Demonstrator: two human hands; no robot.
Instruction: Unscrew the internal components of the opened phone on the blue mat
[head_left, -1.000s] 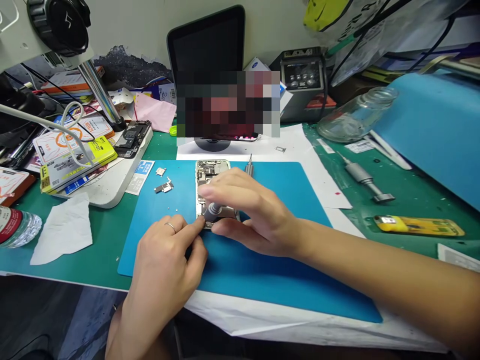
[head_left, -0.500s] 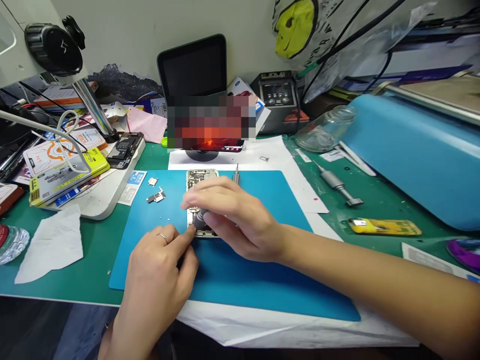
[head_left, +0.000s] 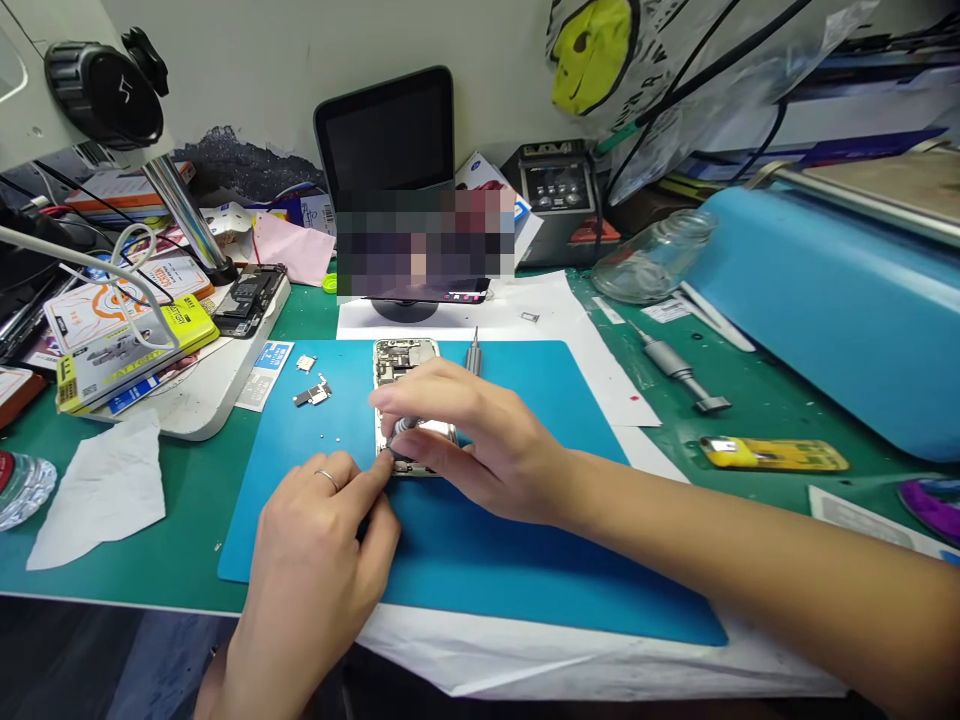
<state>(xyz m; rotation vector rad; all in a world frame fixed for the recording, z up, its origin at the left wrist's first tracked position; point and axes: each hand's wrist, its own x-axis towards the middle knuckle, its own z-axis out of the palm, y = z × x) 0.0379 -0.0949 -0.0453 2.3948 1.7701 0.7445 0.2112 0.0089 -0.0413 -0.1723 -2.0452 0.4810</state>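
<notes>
An opened phone [head_left: 388,360] lies upright on the blue mat [head_left: 525,580], its inner parts showing. My right hand [head_left: 472,430] arches over it, fingers closed round a short grey screwdriver [head_left: 406,425] whose lower end is at the phone's lower left. My left hand [head_left: 330,530], a ring on one finger, has its index fingertip at the phone's lower left edge by the driver tip. The other fingers are curled; whether they hold anything is hidden. Small metal parts [head_left: 313,392] lie left of the phone, and a second screwdriver [head_left: 473,355] lies to its right.
A blurred screen [head_left: 420,250] stands behind the mat. Boxes [head_left: 135,350] and a microscope stand [head_left: 180,215] are at the left. On the right are a glass jar [head_left: 652,260], another driver [head_left: 679,372], a yellow tool [head_left: 776,454] and a blue case [head_left: 825,310].
My right hand has shifted slightly right and its fingers have moved around the screwdriver, showing more of the phone. My left hand is almost unmoved.
</notes>
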